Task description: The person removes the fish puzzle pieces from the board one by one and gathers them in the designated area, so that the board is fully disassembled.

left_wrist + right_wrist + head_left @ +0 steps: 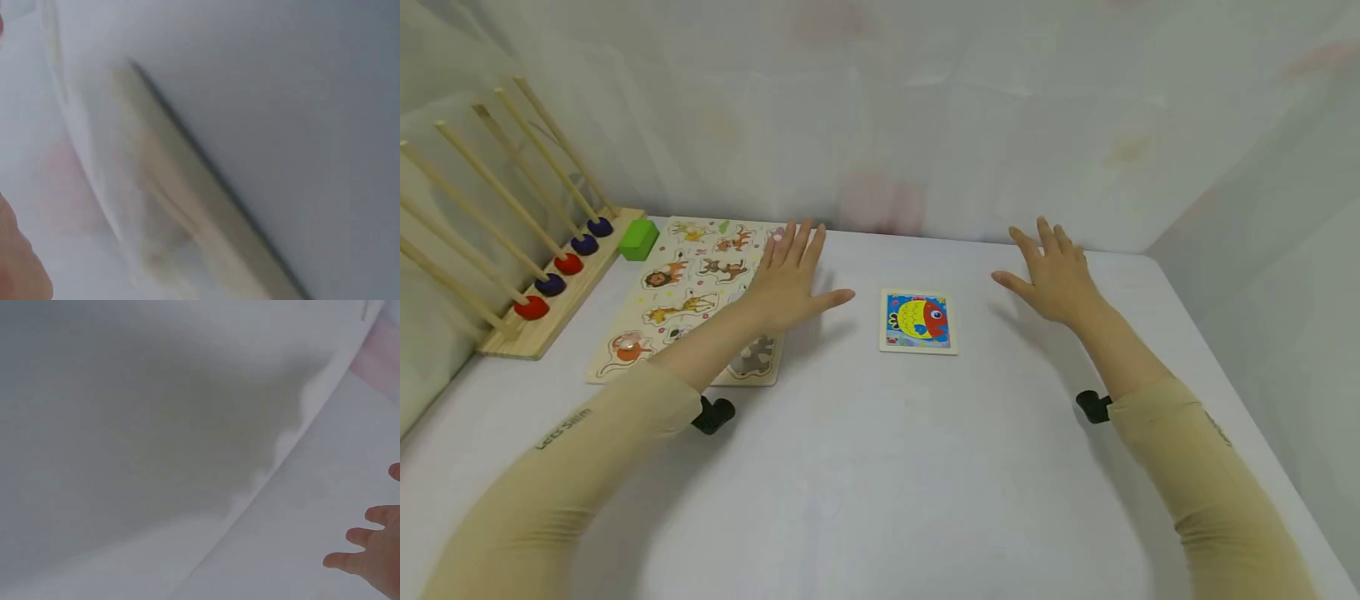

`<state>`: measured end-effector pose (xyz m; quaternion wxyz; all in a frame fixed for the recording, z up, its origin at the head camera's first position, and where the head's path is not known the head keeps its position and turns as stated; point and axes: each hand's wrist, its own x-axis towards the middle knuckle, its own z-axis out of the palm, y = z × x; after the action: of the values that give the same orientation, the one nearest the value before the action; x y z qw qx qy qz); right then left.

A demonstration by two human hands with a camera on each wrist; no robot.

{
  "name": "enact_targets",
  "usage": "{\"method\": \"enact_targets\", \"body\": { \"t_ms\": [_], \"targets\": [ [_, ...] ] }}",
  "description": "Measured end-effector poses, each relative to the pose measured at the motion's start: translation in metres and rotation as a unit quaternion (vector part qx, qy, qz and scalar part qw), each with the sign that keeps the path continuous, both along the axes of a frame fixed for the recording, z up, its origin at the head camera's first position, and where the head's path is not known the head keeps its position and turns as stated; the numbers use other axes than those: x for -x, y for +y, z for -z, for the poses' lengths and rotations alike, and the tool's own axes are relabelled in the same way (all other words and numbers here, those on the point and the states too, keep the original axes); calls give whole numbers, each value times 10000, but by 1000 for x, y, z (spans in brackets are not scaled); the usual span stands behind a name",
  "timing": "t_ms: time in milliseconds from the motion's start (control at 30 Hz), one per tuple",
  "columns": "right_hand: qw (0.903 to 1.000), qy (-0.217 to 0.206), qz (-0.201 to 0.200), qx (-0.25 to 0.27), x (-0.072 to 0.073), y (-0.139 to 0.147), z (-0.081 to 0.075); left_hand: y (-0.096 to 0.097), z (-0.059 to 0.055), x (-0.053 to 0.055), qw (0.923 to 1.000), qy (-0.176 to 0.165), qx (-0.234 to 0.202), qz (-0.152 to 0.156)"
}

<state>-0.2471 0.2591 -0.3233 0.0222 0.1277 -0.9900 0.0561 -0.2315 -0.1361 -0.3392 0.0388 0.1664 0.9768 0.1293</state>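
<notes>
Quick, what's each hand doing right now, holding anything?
Left hand: open, fingers spread, holding nothing, beside the fish puzzle.
Right hand: open, fingers spread, holding nothing, on that puzzle's other side.

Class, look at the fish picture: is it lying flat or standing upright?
Flat: the fish picture rests face up on the white tabletop, its whole design showing.
</notes>
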Motion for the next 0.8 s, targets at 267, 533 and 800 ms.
{"method": "enact_targets", "body": {
  "t_ms": [267, 533, 800],
  "targets": [
    [9936, -142, -268, 1092, 16, -36, -10, 48, -10, 8, 9908, -605, -1169, 326],
    [9737, -535, -503, 2156, 22, -75, -8, 62, 2, 18, 9611, -1800, -2059, 394],
    [9525, -1431, -781, 2571, 29, -102, 5, 62, 21, 26, 9582, -2099, -1842, 627]
  ]
}}
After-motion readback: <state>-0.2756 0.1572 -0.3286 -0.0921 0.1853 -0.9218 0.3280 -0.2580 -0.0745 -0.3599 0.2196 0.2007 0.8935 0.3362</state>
